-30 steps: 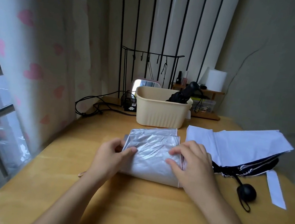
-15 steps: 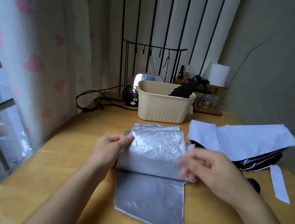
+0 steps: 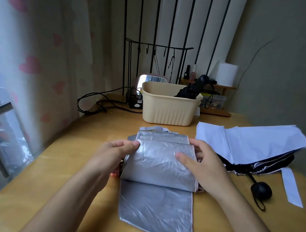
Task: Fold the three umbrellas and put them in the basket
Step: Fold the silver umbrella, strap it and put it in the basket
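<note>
Just a pair of bare hands in shot, left hand [image 3: 113,152] and right hand [image 3: 206,168], each on a bare forearm [image 3: 74,192] that runs off the bottom edge. Fingers [image 3: 199,146] are slim, and the one thumbnail [image 3: 136,143] I can make out looks short and plain.

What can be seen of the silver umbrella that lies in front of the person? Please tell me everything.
The silver umbrella looks like shiny, creased fabric gathered into flat panels. One panel lies spread toward the person on the wooden table. A strap shows at its far end. The left hand pinches its left edge; the right hand holds its right edge, thumb on top.
</note>
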